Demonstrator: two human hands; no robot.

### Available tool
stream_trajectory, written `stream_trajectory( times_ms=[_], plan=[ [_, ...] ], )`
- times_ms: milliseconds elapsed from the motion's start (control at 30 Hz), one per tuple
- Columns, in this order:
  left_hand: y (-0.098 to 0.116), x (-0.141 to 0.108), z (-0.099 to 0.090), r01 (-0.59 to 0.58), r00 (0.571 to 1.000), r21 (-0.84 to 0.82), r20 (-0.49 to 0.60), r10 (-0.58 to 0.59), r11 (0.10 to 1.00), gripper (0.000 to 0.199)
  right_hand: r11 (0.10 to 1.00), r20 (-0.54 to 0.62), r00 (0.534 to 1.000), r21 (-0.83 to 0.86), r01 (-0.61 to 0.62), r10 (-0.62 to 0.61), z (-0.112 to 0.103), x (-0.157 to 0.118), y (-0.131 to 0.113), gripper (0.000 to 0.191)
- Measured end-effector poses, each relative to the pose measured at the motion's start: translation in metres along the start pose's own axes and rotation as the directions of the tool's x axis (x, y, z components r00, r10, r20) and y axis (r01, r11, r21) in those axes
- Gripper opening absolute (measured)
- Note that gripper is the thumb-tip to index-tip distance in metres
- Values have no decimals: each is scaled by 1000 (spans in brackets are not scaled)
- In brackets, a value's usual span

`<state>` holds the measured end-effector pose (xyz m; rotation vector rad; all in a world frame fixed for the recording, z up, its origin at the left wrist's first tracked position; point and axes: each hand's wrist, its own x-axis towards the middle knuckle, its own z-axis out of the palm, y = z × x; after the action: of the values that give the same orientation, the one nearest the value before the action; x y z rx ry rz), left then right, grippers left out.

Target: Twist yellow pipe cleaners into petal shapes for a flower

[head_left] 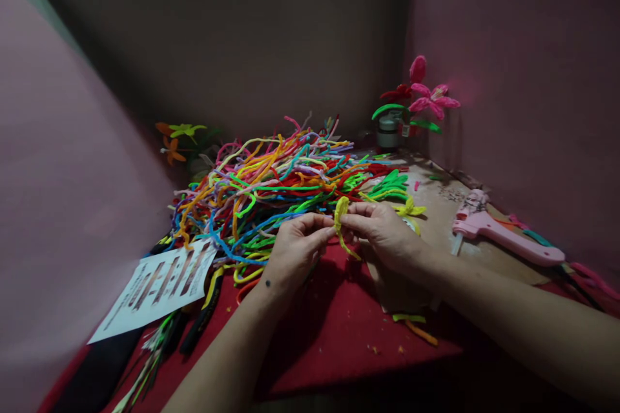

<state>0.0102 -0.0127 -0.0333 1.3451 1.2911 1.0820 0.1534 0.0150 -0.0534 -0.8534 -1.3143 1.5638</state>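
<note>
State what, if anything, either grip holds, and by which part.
A yellow fuzzy strip, pinched near its middle, below the curved top, by the right grip; whether the left grip also holds it is unclear.

1. Left hand point(296, 246): just left of the yellow pipe cleaner point(341, 210), thumb and index finger pinching its edge.
2. Right hand point(385, 232): just right of the yellow pipe cleaner, fingers curled, fingertips gripping it.
3. Left forearm point(225, 355) and right forearm point(523, 316): bare, slanting inward toward the yellow pipe cleaner.

Pipe cleaner point(341, 210) btwn fingers point(356, 224), pile point(281, 184) behind on tbl point(349, 322), sheet point(162, 284) L, glue gun point(506, 239) R
</note>
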Motion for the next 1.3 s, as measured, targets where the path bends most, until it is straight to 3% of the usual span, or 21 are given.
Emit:
stream_trajectory(
  times_ms=[133, 233, 333, 400, 467, 533, 667, 733, 800, 967, 1167, 1233, 1300],
  plan=[
    [-3, 0, 2, -28, 999, 82, -33, 31, 996, 12, 1000, 23, 1000, -7, 12, -12, 1, -1, 0, 18],
    [-8, 0, 0, -218, 971, 296, -27, 237, 930, 8, 999, 16, 999, -26, 30, -30, 2, -1, 1, 18],
    [-13, 1, -4, -474, 838, 583, 69, 541, 660, 11, 998, -16, 1000, -67, 22, -23, 4, -1, 4, 17],
    [-15, 1, -5, -550, 756, 679, 158, 635, 486, 14, 997, -21, 1000, -83, 10, -12, 3, -1, 6, 17],
    [-16, 0, -5, -574, 719, 711, 198, 667, 407, 14, 996, 3, 1000, -83, 23, -23, 3, -1, 7, 15],
    [-16, -1, -5, -567, 721, 706, 177, 670, 424, 12, 995, 37, 997, -79, 64, -61, 2, -1, 8, 13],
    [-12, -2, -4, -463, 827, 621, 47, 560, 632, 8, 995, 33, 996, -40, 88, -87, 3, 0, 9, 9],
    [-10, -2, -4, -437, 853, 609, 48, 519, 662, 10, 998, -9, 998, -6, 66, -66, 4, 1, 9, 14],
    [-9, -1, -4, -467, 835, 635, 89, 542, 615, 11, 998, -25, 998, 29, 55, -54, 5, 1, 9, 18],
    [-9, -2, -3, -569, 743, 672, 171, 647, 475, 13, 991, 53, 998, 132, 22, -29, 3, 1, 9, 16],
    [-14, -2, -6, -600, 665, 728, 225, 712, 331, 14, 986, 126, 992, 169, 5, -27, 2, -1, 8, 14],
    [-14, -2, -7, -586, 669, 728, 187, 720, 356, 13, 988, 138, 990, 156, 15, -37, 2, -2, 5, 13],
    [-12, -2, -7, -570, 723, 670, 134, 678, 476, 11, 989, 137, 989, 143, 28, -48, 3, -3, 3, 12]
  ],
)
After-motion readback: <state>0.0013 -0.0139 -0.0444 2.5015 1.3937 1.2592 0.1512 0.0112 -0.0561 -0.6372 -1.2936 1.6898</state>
